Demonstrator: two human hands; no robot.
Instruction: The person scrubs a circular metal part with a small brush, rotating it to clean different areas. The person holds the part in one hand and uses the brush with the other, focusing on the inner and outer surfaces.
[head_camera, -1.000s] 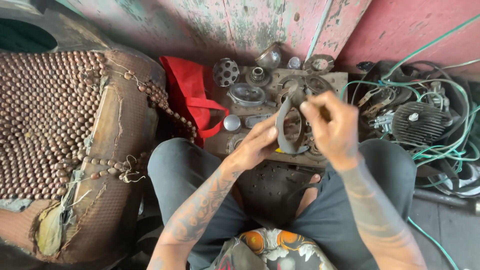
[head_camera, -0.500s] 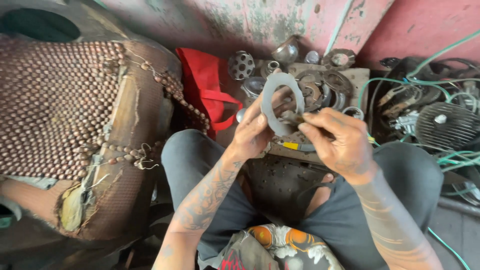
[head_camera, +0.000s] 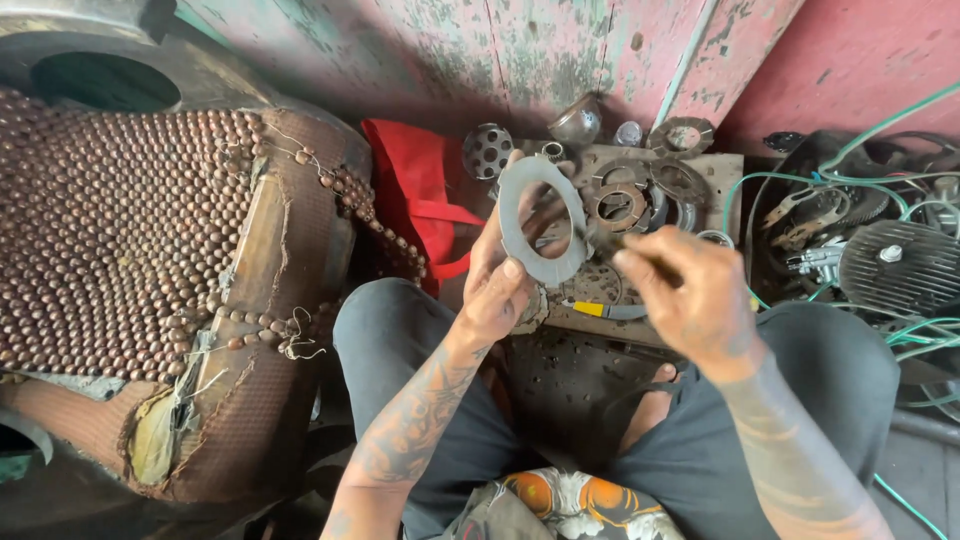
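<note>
A flat grey metal ring (head_camera: 541, 222) is clamped upright in the left hand (head_camera: 500, 285), while a thin tool (head_camera: 600, 240) is pinched in the right hand (head_camera: 685, 295) just beside it.

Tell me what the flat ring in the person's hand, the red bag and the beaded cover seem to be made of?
Flat ring: dull grey, thin and rigid, probably metal or a pressed friction sheet. Red bag: soft cloth, judging by its folds and limp strap. Beaded cover: rows of round brown beads, likely wood, strung on cord over worn, torn padding.

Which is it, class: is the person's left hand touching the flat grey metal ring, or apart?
Touching. The head view shows the left hand gripping the flat grey metal ring, thumb pressed on its lower rim.
</note>
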